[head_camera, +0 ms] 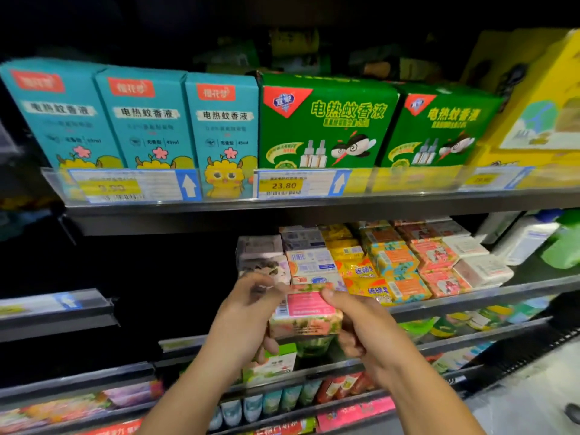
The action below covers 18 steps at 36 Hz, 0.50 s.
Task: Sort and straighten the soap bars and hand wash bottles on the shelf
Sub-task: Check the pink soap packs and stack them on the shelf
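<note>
Hands around floral, pink-labelled soap bar

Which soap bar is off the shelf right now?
The floral soap bar with the pink label, held between left hand and right hand; the others lie on the shelf.
</note>
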Each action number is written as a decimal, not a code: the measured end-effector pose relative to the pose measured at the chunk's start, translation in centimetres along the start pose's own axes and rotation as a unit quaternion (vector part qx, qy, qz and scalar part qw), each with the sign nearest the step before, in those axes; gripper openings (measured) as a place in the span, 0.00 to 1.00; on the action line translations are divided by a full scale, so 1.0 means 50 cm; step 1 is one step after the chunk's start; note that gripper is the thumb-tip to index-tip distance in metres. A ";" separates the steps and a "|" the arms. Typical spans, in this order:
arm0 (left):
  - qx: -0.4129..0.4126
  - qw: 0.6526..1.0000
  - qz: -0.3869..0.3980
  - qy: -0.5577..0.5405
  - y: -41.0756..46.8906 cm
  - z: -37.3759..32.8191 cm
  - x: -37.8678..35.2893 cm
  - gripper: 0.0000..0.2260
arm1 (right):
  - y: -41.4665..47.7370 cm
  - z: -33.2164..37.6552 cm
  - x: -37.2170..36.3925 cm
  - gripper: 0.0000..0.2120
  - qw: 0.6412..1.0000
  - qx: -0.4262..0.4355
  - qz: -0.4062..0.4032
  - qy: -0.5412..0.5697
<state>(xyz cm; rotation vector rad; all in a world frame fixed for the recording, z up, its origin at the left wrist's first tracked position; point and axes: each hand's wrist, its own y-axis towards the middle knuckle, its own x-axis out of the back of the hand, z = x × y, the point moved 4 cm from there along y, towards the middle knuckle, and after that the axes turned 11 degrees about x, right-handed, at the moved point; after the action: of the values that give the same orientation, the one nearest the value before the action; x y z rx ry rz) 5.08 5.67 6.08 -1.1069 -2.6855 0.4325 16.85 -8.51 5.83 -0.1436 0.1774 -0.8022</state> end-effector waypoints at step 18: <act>-0.023 0.994 0.090 -0.055 0.016 -0.051 -0.001 0.05 | 0.005 0.049 -0.017 0.16 0.996 0.038 0.073 0.021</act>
<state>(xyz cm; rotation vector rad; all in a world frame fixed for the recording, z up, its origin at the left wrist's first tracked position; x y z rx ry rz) 6.39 6.64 8.22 -1.3841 -2.7133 0.4759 16.99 -7.58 8.23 -0.0422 0.1947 -0.6651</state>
